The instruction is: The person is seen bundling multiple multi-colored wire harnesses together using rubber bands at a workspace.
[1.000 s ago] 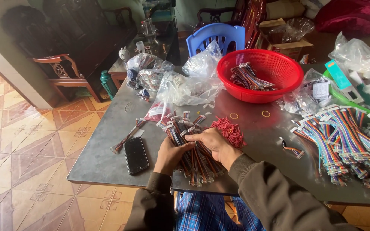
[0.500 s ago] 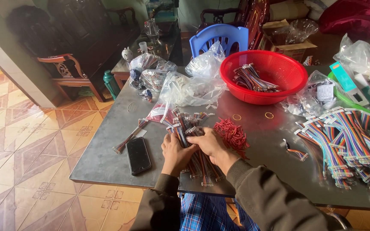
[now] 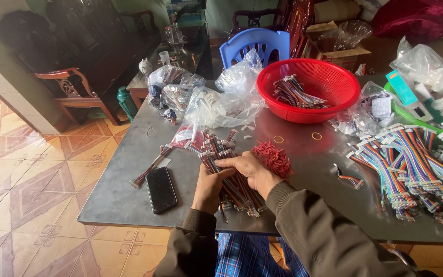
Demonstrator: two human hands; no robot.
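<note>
Near table (image 3: 129, 205) edge, hands (image 3: 234, 177) grip wire bundle (image 3: 221, 154).

A single camera sits on the person's head and looks steeply down and forward across the surface (image 3: 129, 169). It is close: the left hand (image 3: 208, 184) and right hand (image 3: 249, 172) fill the lower middle, sleeves cut by the bottom edge. Farther off, the basket (image 3: 308, 84) and chair (image 3: 255, 43) lie ahead, tiled floor (image 3: 26, 169) at left.

Soft daylight, tabletop glare, wide-angle distortion
</note>
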